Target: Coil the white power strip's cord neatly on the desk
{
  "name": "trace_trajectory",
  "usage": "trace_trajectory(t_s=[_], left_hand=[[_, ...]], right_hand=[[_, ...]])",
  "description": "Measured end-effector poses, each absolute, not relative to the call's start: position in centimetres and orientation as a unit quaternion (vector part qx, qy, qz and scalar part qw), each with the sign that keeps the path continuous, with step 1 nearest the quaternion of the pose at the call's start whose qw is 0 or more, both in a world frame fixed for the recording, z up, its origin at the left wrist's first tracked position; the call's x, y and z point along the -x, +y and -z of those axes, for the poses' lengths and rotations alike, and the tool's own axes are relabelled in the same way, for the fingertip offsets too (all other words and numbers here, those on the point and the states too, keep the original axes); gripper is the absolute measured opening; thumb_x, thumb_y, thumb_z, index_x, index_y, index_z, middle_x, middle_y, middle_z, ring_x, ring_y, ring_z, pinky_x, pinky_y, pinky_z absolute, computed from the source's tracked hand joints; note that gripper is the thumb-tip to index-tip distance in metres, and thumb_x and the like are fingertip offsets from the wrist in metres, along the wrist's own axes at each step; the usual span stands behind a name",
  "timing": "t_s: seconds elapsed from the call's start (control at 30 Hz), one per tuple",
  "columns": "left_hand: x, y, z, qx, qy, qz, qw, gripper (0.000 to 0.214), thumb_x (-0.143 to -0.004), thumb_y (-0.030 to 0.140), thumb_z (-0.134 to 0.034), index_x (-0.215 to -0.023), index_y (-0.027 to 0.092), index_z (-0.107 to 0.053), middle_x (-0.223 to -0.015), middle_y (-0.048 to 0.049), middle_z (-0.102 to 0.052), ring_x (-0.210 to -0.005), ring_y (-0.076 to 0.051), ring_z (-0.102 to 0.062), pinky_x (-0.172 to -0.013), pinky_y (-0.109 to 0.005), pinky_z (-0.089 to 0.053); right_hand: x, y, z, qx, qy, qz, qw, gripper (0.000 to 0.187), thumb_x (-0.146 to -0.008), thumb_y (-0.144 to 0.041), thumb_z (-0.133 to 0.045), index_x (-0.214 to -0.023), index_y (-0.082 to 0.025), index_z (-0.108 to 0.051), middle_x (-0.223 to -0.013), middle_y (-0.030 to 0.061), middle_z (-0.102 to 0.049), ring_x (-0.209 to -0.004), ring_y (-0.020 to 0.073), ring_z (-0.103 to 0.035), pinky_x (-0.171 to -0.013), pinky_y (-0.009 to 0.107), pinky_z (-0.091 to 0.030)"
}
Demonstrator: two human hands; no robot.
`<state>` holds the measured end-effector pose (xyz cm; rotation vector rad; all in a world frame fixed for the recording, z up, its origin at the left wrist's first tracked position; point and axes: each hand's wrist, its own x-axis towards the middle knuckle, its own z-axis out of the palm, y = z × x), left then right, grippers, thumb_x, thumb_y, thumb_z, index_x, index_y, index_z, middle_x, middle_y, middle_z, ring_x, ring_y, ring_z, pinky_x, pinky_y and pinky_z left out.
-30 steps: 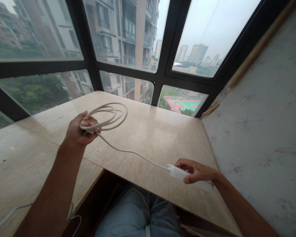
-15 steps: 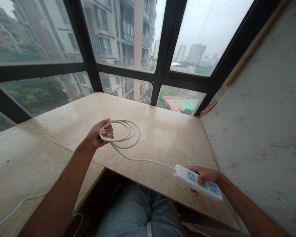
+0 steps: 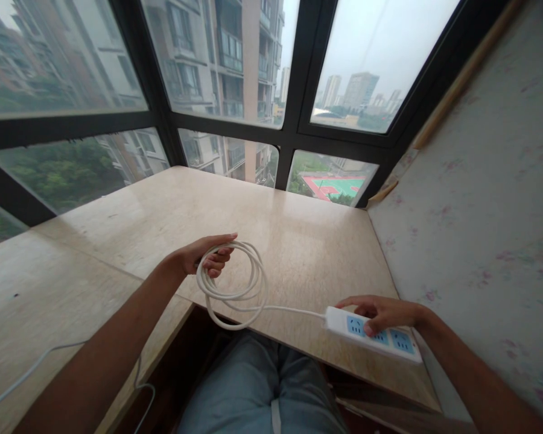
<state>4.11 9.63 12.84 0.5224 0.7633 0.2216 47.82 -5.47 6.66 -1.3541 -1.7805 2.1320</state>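
My left hand [image 3: 210, 256] is closed around a white power cord [image 3: 235, 296], wound in several loose loops that hang from the fingers. From the coil the cord runs right to a white power strip [image 3: 342, 321] with blue socket faces. My right hand [image 3: 384, 314] is on the strip, its thumb pressed on the socket side and its fingers over the far edge. The strip lies slightly tilted at the right front of the beige tabletop [image 3: 298, 253]; whether it rests fully on the surface I cannot tell.
Dark-framed windows [image 3: 289, 141] rise behind the tabletop. A flowered papered wall [image 3: 479, 229] borders the right. Another thin white cable [image 3: 40, 361] runs at the lower left, over the front edge. My legs [image 3: 253, 386] are below that edge.
My left hand has moved right and slightly toward me, and the coil now hangs lower over the table's edge. The power strip has shifted slightly right, and my right hand's fingers have moved on it.
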Motion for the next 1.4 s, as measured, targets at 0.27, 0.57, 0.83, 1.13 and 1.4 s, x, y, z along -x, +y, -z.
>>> trace_trajectory(t_s=[0.27, 0.57, 0.83, 1.13, 1.4], left_hand=[[-3.5, 9.2, -12.5, -0.255, 0.366, -0.092, 0.891, 0.042, -0.091, 0.038, -0.051, -0.053, 0.021, -0.042, -0.034, 0.0037, -0.034, -0.024, -0.009, -0.029, -0.030, -0.024, -0.039], [-3.7, 9.5, -10.6, -0.337, 0.271, -0.008, 0.902, 0.050, -0.094, 0.048, -0.039, -0.055, 0.017, -0.047, -0.035, 0.0056, -0.027, -0.026, -0.007, -0.019, -0.032, -0.022, -0.041], [-6.5, 9.5, -9.5, -0.362, 0.327, 0.069, 0.870, 0.051, -0.092, 0.051, -0.042, -0.053, 0.018, -0.047, -0.037, 0.0052, -0.027, -0.028, -0.007, -0.020, -0.033, -0.023, -0.037], [-9.7, 8.5, -7.3, -0.338, 0.288, 0.081, 0.892, 0.054, -0.096, 0.048, -0.034, -0.053, 0.017, -0.047, -0.036, 0.0054, -0.025, -0.028, -0.007, -0.017, -0.032, -0.021, -0.034], [-8.8, 9.3, -5.8, -0.307, 0.277, 0.063, 0.908, 0.058, -0.096, 0.049, -0.030, -0.052, 0.016, -0.048, -0.035, 0.0056, -0.026, -0.027, -0.007, -0.016, -0.032, -0.021, -0.036]], right_hand=[[-50.2, -5.5, -6.4, 0.441, -0.514, -0.725, 0.126, 0.094, -0.054, -0.070, -0.075, -0.128, -0.014, -0.057, -0.119, 0.0138, -0.060, -0.088, 0.0209, -0.061, -0.067, 0.027, -0.048], [-47.5, -5.5, -4.8, 0.409, -0.547, -0.730, 0.021, 0.094, -0.046, -0.039, -0.087, -0.128, -0.017, -0.046, -0.113, 0.0077, -0.058, -0.097, 0.0225, -0.060, -0.076, 0.031, -0.049], [-46.6, -2.7, -9.5, 0.515, -0.641, -0.560, -0.104, 0.053, -0.059, -0.034, -0.074, -0.107, -0.014, -0.067, -0.094, 0.0054, -0.068, -0.083, 0.0198, -0.061, -0.069, 0.026, -0.045], [-47.8, 4.7, -8.7, 0.597, -0.569, -0.546, -0.149, 0.029, -0.057, -0.036, -0.072, -0.075, -0.013, -0.075, -0.069, 0.0035, -0.068, -0.066, 0.0168, -0.058, -0.057, 0.024, -0.040], [-47.9, 10.1, -6.5, 0.649, -0.514, -0.548, -0.119, 0.041, -0.051, -0.043, -0.081, -0.080, -0.015, -0.069, -0.073, 0.0055, -0.066, -0.063, 0.0176, -0.061, -0.050, 0.023, -0.045]])
